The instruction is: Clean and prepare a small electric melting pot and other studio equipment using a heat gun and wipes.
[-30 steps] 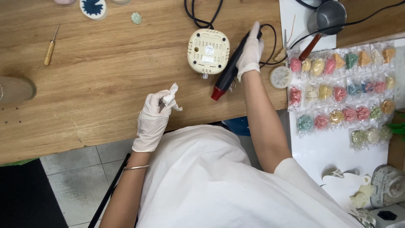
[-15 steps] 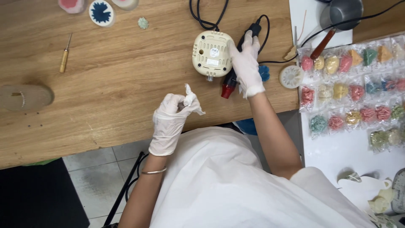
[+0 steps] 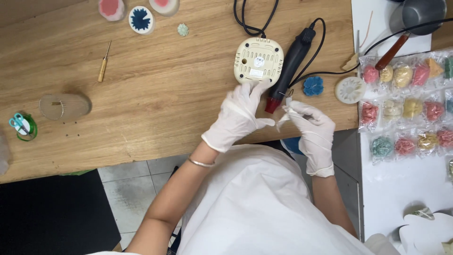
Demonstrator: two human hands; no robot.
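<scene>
White-gloved left hand [image 3: 238, 115] spread open, fingertips laid on cream round plastic device [image 3: 259, 61] at upper centre | white-gloved right hand [image 3: 311, 130] pinched on small white scrap [image 3: 286, 117] | black red-tipped heat tool [image 3: 289, 68] set down, unheld | work judged midway.

Wooden-handled awl [image 3: 104, 69], small scissors [image 3: 19, 123], bagged coloured flowers [image 3: 406, 108] on white board

A small craft workshop: a wooden worktable [image 3: 141, 104] holds a black corded heat tool [image 3: 289, 61] at its centre, rows of bagged coloured flower shapes [image 3: 406, 108] to its right, an awl [image 3: 104, 63] and round moulds [image 3: 141, 19] far left.
</scene>
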